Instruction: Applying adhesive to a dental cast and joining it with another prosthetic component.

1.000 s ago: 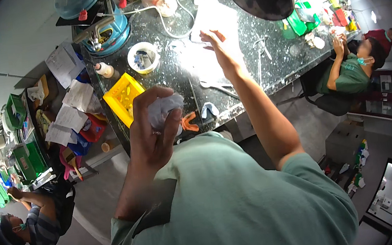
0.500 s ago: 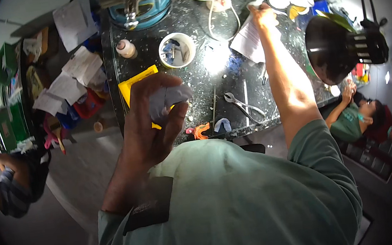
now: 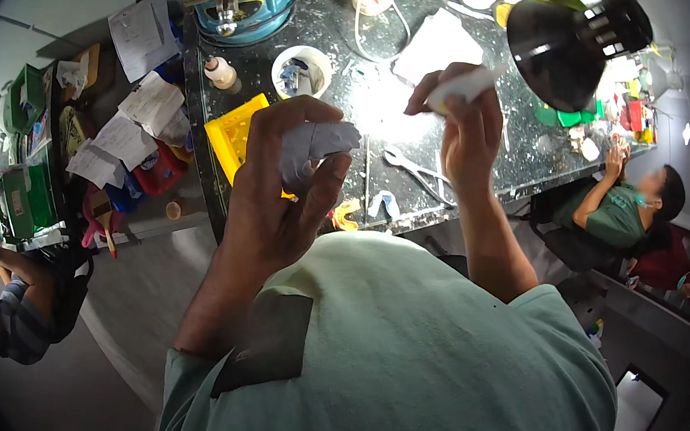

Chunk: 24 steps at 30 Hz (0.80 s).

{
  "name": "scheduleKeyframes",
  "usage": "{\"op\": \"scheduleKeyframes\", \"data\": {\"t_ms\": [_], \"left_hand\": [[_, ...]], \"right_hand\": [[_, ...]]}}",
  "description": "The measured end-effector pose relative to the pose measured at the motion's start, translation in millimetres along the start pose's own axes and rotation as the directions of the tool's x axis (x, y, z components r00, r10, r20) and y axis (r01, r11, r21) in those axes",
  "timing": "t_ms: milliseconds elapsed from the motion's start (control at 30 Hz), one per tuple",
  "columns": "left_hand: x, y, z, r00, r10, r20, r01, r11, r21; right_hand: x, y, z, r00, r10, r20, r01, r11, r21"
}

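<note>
Raised over the bench's near edge, my left hand [image 3: 260, 191] grips a pale grey plaster dental model [image 3: 302, 147] between curled fingers and thumb. My right hand [image 3: 471, 140] is up at about the same height to the right, closed around a small white bottle [image 3: 467, 87] with a pointed tip aimed rightward. The two things are apart. Below the hands lie pliers [image 3: 413, 171], an orange dental tray [image 3: 346, 213] and a whitish arch-shaped piece [image 3: 382, 203]. A yellow tray [image 3: 219, 136] sits partly behind my left hand.
A white tub [image 3: 325, 63] of scraps and a small capped bottle [image 3: 220, 72] stand farther back, near a blue machine [image 3: 247, 16]. A black lamp [image 3: 554, 60] overhangs the right. White paper [image 3: 436, 45] lies behind my right hand. Co-workers sit at both sides.
My right hand has come back from the bench's far side, bringing the white bottle close to my left hand. The left hand, still on the dental model, has shifted slightly right.
</note>
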State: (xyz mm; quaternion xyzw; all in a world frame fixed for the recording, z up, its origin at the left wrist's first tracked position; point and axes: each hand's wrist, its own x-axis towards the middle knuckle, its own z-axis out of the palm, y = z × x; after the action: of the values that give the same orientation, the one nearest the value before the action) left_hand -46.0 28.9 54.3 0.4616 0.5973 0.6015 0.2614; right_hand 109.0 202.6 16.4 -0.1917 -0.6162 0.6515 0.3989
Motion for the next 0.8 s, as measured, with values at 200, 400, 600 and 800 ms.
{"op": "scheduleKeyframes", "data": {"t_ms": [200, 400, 600, 800], "left_hand": [[-23.7, 31.4, 25.1, 0.992, 0.092, 0.083, -0.095, 0.995, 0.038], [-49.7, 55.7, 41.5, 0.96, 0.248, 0.129, -0.259, 0.963, 0.075], [-62.3, 74.1, 47.7, 0.914, 0.36, 0.187, -0.397, 0.89, 0.225], [-70.2, 83.7, 56.3, 0.911, 0.386, 0.149, -0.41, 0.891, 0.196]], "right_hand": [[-55.8, -86.2, 43.8, 0.942, 0.33, 0.065, -0.334, 0.896, 0.293], [-86.5, -111.0, 38.4, 0.948, 0.3, 0.106, -0.318, 0.875, 0.364], [-110.8, -125.6, 33.1, 0.975, 0.203, 0.089, -0.22, 0.937, 0.271], [-125.0, -140.6, 35.2, 0.962, 0.269, 0.051, -0.268, 0.887, 0.375]]}}
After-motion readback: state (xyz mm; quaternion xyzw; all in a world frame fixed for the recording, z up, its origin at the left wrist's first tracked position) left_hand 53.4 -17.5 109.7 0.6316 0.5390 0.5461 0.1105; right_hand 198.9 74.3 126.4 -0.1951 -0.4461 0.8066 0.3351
